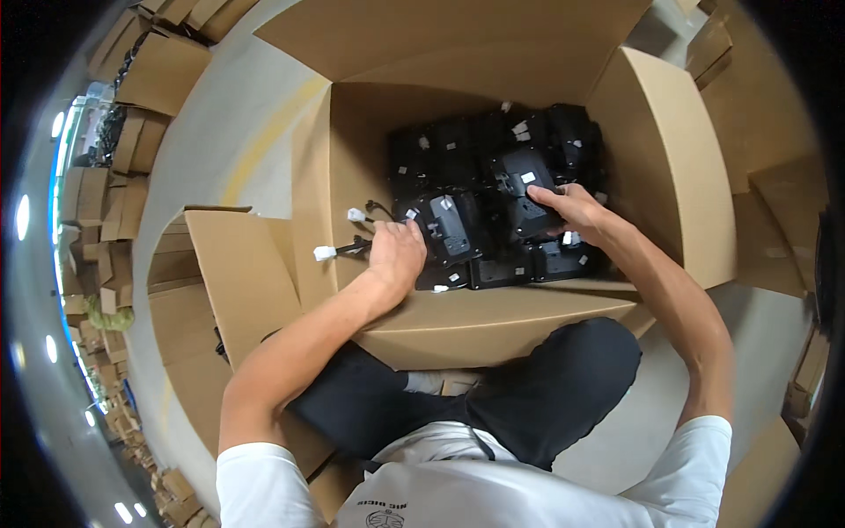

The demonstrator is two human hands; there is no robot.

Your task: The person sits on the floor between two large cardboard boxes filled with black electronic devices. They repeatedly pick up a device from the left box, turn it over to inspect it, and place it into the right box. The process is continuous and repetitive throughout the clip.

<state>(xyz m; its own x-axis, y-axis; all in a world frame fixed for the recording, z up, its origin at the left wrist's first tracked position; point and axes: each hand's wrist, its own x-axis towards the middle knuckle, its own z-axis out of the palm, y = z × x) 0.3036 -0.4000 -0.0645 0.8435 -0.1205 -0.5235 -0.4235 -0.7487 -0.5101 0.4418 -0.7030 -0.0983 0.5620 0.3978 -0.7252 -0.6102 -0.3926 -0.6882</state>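
Note:
Inside a large open cardboard box (484, 330), several black plastic modules with small white labels are packed side by side. My right hand (578, 214) grips the right edge of one black plastic module (519, 167), its thumb on the top face. The fingers beneath are hidden. At the box's left side, my left hand (398, 257) is closed at the edge of another black plastic module (451, 231), fingertips curled against it. Black cables with white connectors (326, 253) stick out to the left past this hand; whether it also pinches them cannot be told.
Upright flaps surround the box, with a tall right flap (682, 163) beside my right forearm. Another open carton (242, 273) stands at the left. A yellow line (264, 141) crosses the grey floor. Stacked cartons (88, 198) line the far left, and more cardboard (775, 220) stands at the right.

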